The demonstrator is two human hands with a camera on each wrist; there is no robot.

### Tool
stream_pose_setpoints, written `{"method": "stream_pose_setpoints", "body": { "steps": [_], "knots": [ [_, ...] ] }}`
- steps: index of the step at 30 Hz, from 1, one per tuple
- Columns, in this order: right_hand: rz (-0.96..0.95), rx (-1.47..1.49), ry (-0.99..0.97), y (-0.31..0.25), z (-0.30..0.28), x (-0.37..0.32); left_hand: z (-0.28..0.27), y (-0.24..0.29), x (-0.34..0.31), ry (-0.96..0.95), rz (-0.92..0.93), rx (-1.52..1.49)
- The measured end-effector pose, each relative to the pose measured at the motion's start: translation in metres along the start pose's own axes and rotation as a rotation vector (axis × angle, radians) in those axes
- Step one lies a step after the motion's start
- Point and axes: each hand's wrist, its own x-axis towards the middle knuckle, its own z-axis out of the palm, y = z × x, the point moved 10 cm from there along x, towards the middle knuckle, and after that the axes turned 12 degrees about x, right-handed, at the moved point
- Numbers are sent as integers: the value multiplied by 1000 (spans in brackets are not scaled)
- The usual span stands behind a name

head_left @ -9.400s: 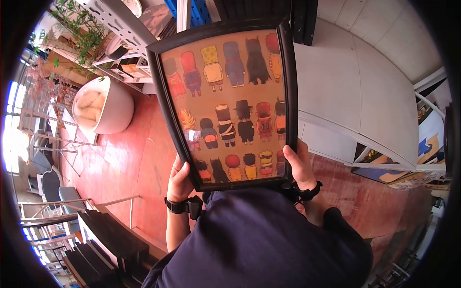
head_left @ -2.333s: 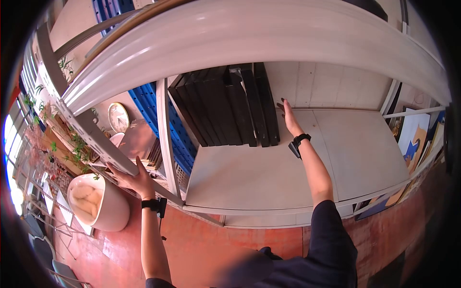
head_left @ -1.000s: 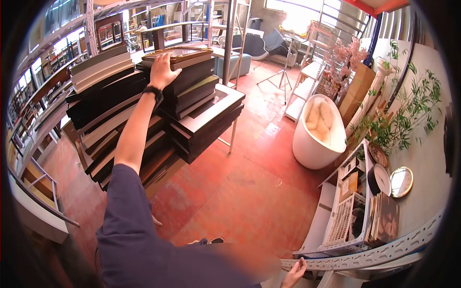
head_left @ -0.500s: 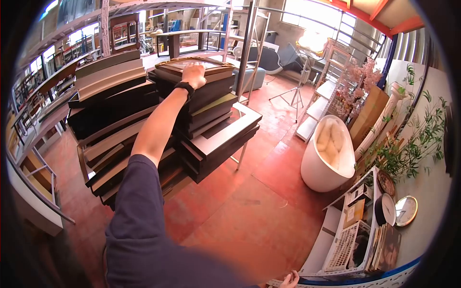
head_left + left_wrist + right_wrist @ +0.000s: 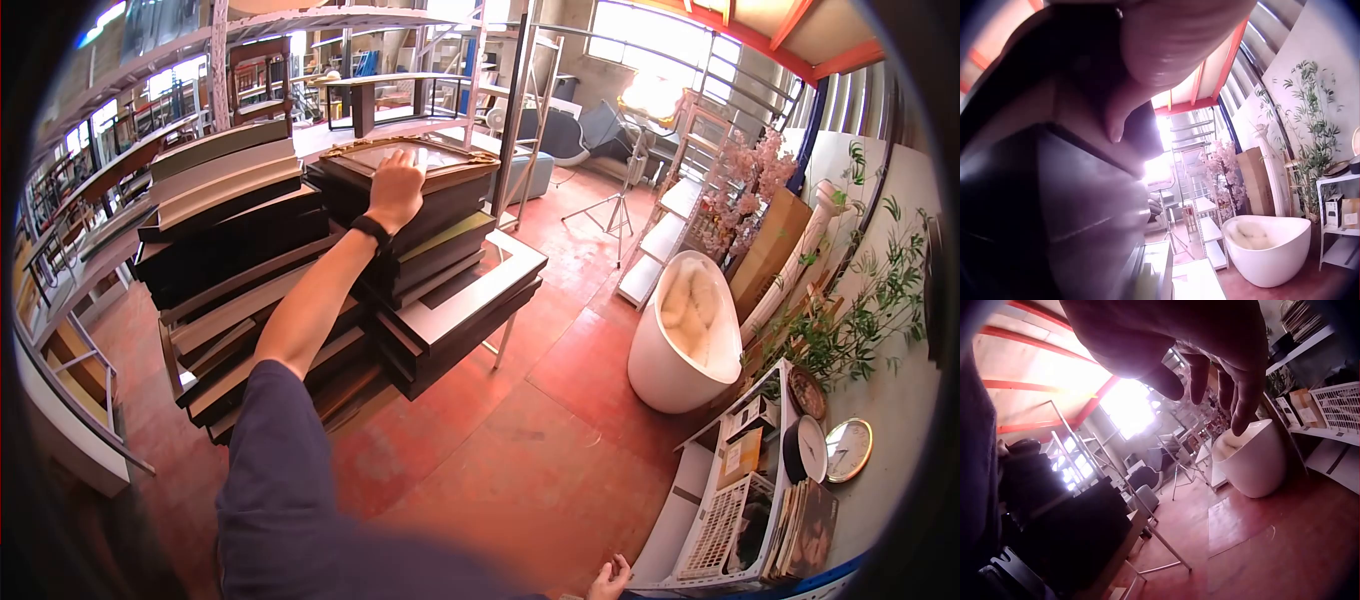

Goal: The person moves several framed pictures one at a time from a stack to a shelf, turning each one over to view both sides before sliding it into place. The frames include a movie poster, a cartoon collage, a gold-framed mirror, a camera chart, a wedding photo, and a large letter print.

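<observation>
Several dark frames lie in a tall stack (image 5: 440,222), topped by an ornate gold-edged frame (image 5: 455,157) with a glossy face. My left hand (image 5: 397,192) grips that top frame at its near edge, fingers over the face. In the left wrist view, the thumb of my left hand (image 5: 1166,47) lies along the edge, above a dark frame side (image 5: 1091,194); the other fingertips are hidden. Low in the head view, my right hand (image 5: 607,580) hangs away from the stack. The right wrist view shows my right hand (image 5: 1179,337) with loosely bent fingers, holding nothing.
Another stack of frames (image 5: 235,185) stands to the left. A white tub (image 5: 685,340), a tripod (image 5: 618,215) and a pink blossom plant (image 5: 735,165) stand across the red floor (image 5: 500,430). At lower right is a shelf with a white basket (image 5: 725,530) and a round clock (image 5: 849,450).
Since the shelf view, the head view has turned toward the frame stacks. My left hand has moved from the stack's left part onto the top frame's near edge. My right hand stays low.
</observation>
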Motion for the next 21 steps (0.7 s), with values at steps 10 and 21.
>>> {"method": "stream_pose_setpoints", "body": {
  "steps": [10,21],
  "knots": [
    [103,468,-927,-193,263,93,-86,-23,-40,234,115,-143],
    [600,1475,-1487,-461,502,57,-132,-26,-83,305,139,-201]
  ]
}}
